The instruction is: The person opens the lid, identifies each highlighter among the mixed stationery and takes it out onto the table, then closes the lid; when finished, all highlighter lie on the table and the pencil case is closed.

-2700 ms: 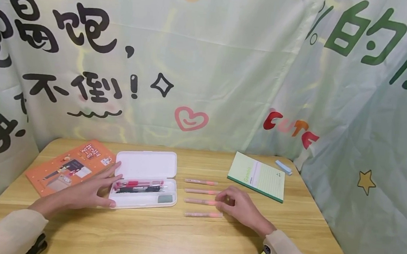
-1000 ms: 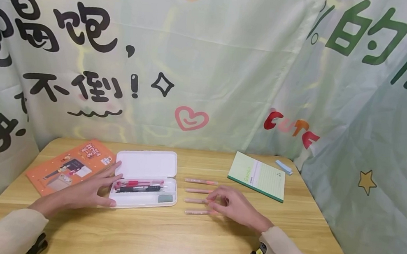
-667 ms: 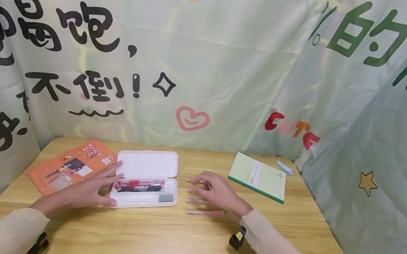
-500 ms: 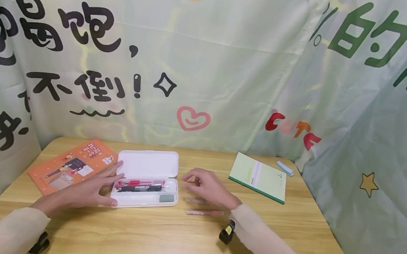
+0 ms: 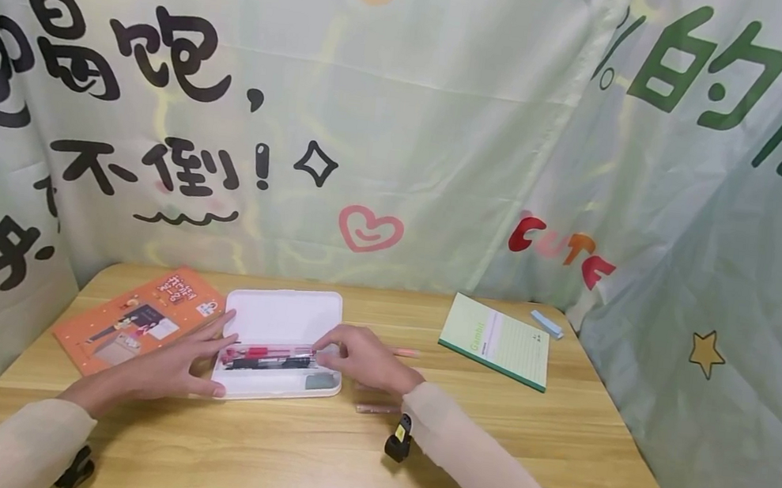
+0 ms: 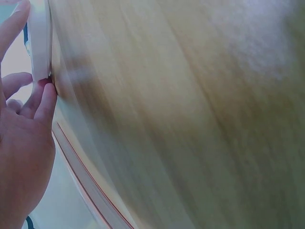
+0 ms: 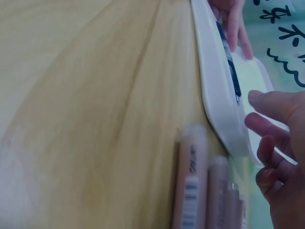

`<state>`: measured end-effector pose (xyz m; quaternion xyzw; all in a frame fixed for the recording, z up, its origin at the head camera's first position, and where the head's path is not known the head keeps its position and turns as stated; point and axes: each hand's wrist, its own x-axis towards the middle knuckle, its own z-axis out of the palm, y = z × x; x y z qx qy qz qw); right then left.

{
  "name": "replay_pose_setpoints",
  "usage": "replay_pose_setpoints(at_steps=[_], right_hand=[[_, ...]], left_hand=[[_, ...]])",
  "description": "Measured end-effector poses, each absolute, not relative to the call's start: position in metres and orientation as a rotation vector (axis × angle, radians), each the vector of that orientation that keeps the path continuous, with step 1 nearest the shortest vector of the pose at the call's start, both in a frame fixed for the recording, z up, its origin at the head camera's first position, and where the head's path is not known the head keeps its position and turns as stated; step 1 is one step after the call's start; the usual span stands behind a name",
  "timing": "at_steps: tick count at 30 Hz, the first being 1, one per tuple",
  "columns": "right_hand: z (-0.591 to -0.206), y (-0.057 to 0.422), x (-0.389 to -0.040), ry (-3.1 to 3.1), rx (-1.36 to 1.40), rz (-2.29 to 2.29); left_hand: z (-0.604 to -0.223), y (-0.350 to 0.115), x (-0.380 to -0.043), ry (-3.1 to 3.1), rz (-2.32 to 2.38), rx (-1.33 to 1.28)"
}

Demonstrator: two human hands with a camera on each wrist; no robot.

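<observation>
A white pencil case (image 5: 283,316) lies with its lid raised on the wooden table. In its tray are red pens (image 5: 255,352), a black pen (image 5: 271,363) and a grey-green eraser (image 5: 321,382). My left hand (image 5: 164,363) holds the case's left end, thumb at the front corner and fingers farther back. My right hand (image 5: 366,358) is over the tray's right end, fingertips right by the pen ends. In the right wrist view its thumb and fingers stand apart with nothing between them. Pale pink markers (image 7: 190,176) lie in a row beside the case, partly hidden under the right arm in the head view.
An orange book (image 5: 132,320) lies left of the case, partly under the left hand. At the back right are a green notepad (image 5: 502,343) and a small light-blue object (image 5: 545,324). A printed curtain (image 5: 442,162) hangs behind the table (image 5: 311,458).
My right hand has moved left, away from the right ends of the markers, across the row and over the pencil case's tray. The markers stay on the table. My left hand keeps its place.
</observation>
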<state>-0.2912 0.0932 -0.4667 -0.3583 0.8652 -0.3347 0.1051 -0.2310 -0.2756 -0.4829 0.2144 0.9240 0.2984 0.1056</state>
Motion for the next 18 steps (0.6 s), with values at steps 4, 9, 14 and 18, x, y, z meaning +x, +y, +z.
replay_pose_setpoints(at_steps=[4, 9, 14, 18], right_hand=[[-0.472, 0.088, -0.291, 2.546, -1.062, -0.951], [-0.471, 0.084, -0.292, 2.561, -1.110, -0.907], [-0.470, 0.077, -0.293, 2.597, -1.148, -0.844], [-0.469, 0.073, -0.293, 2.631, -1.179, -0.777]], left_hand=[[-0.484, -0.276, -0.231, 2.722, 0.882, 0.632], [-0.484, -0.276, -0.231, 2.723, 0.878, 0.612], [-0.485, -0.277, -0.231, 2.726, 0.875, 0.614], [-0.485, -0.276, -0.232, 2.728, 0.874, 0.613]])
